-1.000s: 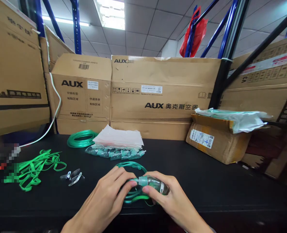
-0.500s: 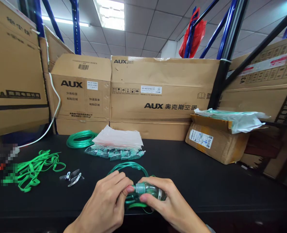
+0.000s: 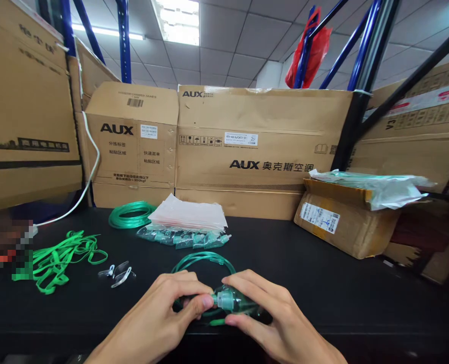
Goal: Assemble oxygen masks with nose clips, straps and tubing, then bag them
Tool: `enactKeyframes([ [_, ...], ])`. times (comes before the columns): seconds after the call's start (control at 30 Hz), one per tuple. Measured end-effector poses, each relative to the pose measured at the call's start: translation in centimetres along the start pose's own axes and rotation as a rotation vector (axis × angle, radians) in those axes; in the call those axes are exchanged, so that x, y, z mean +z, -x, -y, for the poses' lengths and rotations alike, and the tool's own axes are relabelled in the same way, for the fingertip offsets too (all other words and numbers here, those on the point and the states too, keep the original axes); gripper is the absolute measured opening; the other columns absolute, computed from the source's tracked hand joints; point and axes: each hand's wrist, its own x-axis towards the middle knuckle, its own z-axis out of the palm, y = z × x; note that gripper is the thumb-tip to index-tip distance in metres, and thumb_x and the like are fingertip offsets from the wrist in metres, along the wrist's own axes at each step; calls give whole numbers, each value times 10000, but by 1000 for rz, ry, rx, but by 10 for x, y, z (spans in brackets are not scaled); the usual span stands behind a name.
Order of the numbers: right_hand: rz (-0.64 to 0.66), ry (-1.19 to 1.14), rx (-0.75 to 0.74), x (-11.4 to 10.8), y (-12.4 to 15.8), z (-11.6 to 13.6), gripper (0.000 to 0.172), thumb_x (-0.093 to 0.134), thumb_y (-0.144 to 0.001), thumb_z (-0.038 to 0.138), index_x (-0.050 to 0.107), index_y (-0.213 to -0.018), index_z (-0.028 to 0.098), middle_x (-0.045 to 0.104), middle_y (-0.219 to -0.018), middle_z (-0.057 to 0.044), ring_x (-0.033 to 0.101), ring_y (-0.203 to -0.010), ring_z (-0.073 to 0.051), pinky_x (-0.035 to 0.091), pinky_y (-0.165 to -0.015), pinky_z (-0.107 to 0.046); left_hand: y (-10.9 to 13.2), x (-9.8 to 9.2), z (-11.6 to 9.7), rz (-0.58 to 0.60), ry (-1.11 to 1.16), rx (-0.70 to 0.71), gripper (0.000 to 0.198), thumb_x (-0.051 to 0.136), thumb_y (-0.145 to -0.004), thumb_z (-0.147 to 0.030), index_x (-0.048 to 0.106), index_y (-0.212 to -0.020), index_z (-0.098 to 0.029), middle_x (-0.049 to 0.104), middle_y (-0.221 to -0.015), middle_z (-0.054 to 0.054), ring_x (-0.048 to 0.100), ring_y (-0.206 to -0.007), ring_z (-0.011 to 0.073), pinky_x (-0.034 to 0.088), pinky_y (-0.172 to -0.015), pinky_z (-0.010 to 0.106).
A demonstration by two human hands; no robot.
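My right hand (image 3: 275, 316) is wrapped round a clear green-tinted plastic mask piece (image 3: 234, 302) low in the middle of the black table (image 3: 323, 283). The fingers of my left hand (image 3: 164, 316) pinch its round connector end from the left, where a coil of green tubing (image 3: 201, 260) joins it. The coil lies on the table just behind both hands. A green strap shows under the mask.
Behind the hands lie a stack of clear bags (image 3: 188, 215) over several packed masks (image 3: 182, 237), and another tubing coil (image 3: 131, 215). Green elastic straps (image 3: 59, 258) and small metal clips (image 3: 118, 274) sit left. Cardboard boxes (image 3: 255, 146) wall the back; an open box (image 3: 342, 217) stands right.
Both hands have slid slightly down and to the right with the mask, and my right fingers have closed further over it. The view shifted a little.
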Motion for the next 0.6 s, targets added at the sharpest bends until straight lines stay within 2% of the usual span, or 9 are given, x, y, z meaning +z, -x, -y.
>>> enactKeyframes([
  [0.13,-58,27,50,4,-2,0,366,736,-925,321,639,-1275,274,717,-1048,-11,680,-903,-167,517,-843,-247,-2,4,-2,-93,-34,138,296,492,-1053,-292,712,-862,-242,639,-792,-18,583,-786,163,418,-736,286],
  [0.27,-86,-16,160,6,-9,7,196,712,-930,395,724,-1084,275,727,-907,19,666,-797,-164,506,-773,-244,-5,11,-1,-216,-97,292,228,484,-1039,-170,696,-970,-223,648,-816,3,546,-765,177,425,-684,303],
  [0.37,-61,-102,283,5,-13,10,194,668,-950,442,736,-961,261,728,-857,32,642,-762,-153,482,-722,-230,-6,14,2,-300,-139,409,205,470,-1033,-112,654,-1045,-201,625,-827,14,525,-747,178,424,-654,307],
  [0.53,-50,-158,360,4,-13,11,297,640,-947,490,722,-914,206,723,-851,12,606,-758,-155,462,-706,-232,-9,15,5,-250,-216,399,193,432,-1063,-114,585,-1126,-215,641,-1029,27,561,-890,194,445,-807,359],
  [0.6,-43,-167,376,4,-13,12,321,628,-950,500,719,-895,197,711,-836,9,592,-748,-153,459,-696,-231,-9,16,5,-245,-251,384,207,406,-1063,-101,574,-1118,-209,636,-1028,29,559,-885,198,439,-800,364],
])
